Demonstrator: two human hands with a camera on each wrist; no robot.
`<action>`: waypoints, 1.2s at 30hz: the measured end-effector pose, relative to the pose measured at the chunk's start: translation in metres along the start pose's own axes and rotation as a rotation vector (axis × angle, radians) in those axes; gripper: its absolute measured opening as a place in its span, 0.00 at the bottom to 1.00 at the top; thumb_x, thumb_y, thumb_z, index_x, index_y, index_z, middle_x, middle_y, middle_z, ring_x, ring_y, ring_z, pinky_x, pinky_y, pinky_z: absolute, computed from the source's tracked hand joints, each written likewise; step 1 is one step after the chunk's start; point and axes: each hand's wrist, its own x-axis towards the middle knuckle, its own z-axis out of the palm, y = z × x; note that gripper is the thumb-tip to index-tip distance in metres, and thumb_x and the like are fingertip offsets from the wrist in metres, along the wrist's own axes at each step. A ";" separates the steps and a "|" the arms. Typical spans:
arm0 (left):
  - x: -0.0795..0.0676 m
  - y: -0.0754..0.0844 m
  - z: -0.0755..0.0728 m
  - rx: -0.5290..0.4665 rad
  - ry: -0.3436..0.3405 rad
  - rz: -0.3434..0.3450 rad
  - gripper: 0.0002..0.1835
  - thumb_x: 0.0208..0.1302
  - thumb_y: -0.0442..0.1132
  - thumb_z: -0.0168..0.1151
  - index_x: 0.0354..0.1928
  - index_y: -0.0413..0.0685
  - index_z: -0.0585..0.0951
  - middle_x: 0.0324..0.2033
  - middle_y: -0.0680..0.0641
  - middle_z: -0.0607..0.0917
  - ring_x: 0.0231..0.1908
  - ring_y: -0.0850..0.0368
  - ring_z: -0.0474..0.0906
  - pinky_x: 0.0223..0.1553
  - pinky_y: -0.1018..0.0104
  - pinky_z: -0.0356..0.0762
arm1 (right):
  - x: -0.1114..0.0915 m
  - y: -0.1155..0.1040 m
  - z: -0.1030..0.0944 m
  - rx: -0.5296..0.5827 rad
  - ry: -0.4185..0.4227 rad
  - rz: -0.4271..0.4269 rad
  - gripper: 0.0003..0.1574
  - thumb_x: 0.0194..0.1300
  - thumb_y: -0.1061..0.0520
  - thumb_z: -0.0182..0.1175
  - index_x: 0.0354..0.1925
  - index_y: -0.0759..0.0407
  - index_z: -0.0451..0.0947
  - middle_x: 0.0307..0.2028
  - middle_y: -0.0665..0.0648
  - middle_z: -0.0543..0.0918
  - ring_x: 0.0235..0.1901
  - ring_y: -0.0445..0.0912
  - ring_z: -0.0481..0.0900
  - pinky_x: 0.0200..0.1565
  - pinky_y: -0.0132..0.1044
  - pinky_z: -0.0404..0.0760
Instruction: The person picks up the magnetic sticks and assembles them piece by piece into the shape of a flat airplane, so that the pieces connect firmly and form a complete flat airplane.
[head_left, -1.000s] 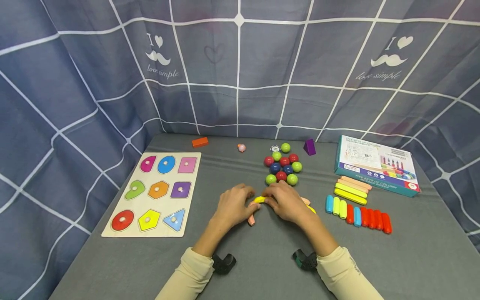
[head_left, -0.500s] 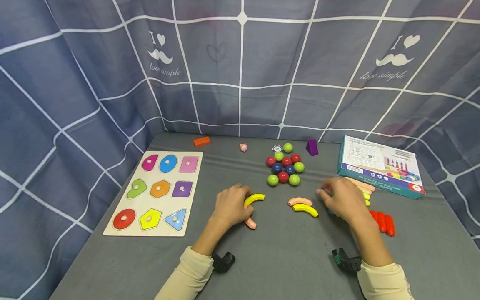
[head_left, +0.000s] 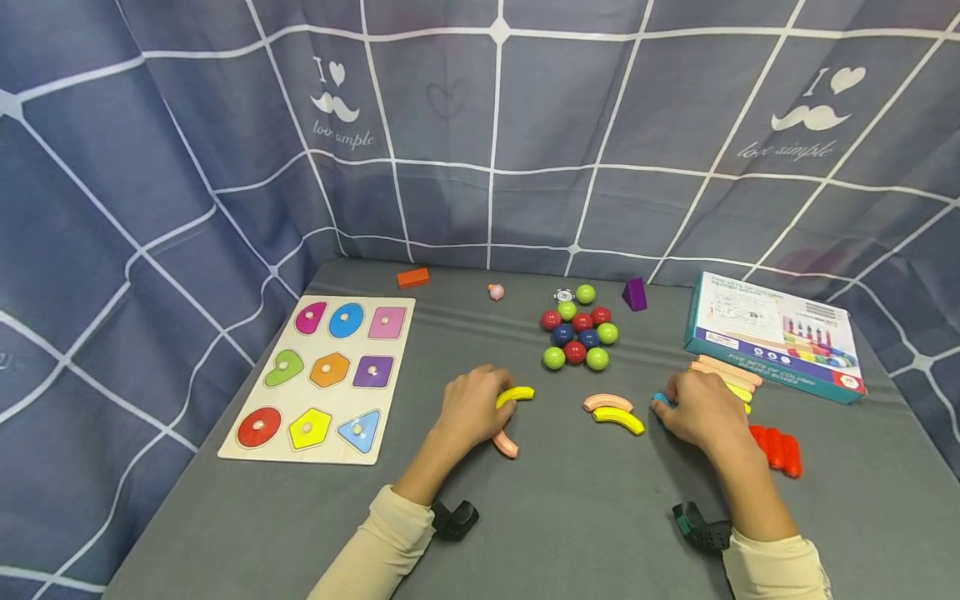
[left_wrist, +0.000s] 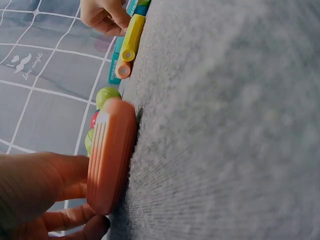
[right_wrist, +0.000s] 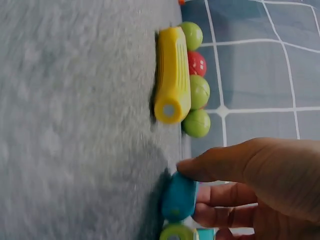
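My left hand [head_left: 474, 408] holds a salmon-coloured curved block [left_wrist: 114, 155] low on the table, thumb and fingers at its near part. A yellow curved block [head_left: 517, 394] touches the same hand at its far side. Over on the right, my right hand [head_left: 703, 408] pinches a short blue block [right_wrist: 181, 197] between thumb and fingers. Part of the row of coloured blocks is hidden beneath that hand, with red blocks [head_left: 776, 450] showing beside it. Between the hands lie another salmon curved block [head_left: 608, 402] and a yellow curved block [head_left: 619, 420], side by side.
Red, green and blue balls [head_left: 574, 352] cluster behind the curved blocks. A shape puzzle board [head_left: 315, 392] lies left, a teal-edged box [head_left: 776, 333] back right. At the back are an orange block [head_left: 413, 277], a small pink figure [head_left: 496, 292] and a purple block [head_left: 634, 294].
My right hand has let go of the yellow curved block, moved right to the row of blocks and now pinches the blue one. The left hand has stayed by its curved blocks.
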 end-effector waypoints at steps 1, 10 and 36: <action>0.000 0.000 0.000 0.003 -0.002 0.000 0.08 0.49 0.44 0.69 0.34 0.57 0.84 0.24 0.58 0.75 0.23 0.59 0.73 0.23 0.61 0.69 | 0.000 -0.002 0.000 0.009 0.009 -0.020 0.19 0.58 0.53 0.63 0.16 0.55 0.67 0.19 0.53 0.64 0.24 0.49 0.64 0.20 0.39 0.58; 0.001 -0.005 -0.003 0.006 -0.031 -0.009 0.08 0.44 0.43 0.69 0.29 0.56 0.81 0.20 0.59 0.72 0.21 0.62 0.69 0.19 0.64 0.65 | 0.010 -0.064 0.014 0.126 0.118 -0.359 0.09 0.64 0.55 0.62 0.41 0.58 0.78 0.36 0.52 0.81 0.37 0.49 0.70 0.35 0.43 0.71; 0.001 -0.002 -0.005 0.013 -0.067 -0.028 0.10 0.43 0.48 0.69 0.22 0.57 0.76 0.17 0.59 0.72 0.17 0.60 0.68 0.17 0.64 0.63 | 0.024 -0.107 0.062 0.129 0.104 -0.540 0.13 0.52 0.55 0.73 0.37 0.53 0.83 0.35 0.48 0.79 0.36 0.44 0.69 0.41 0.40 0.71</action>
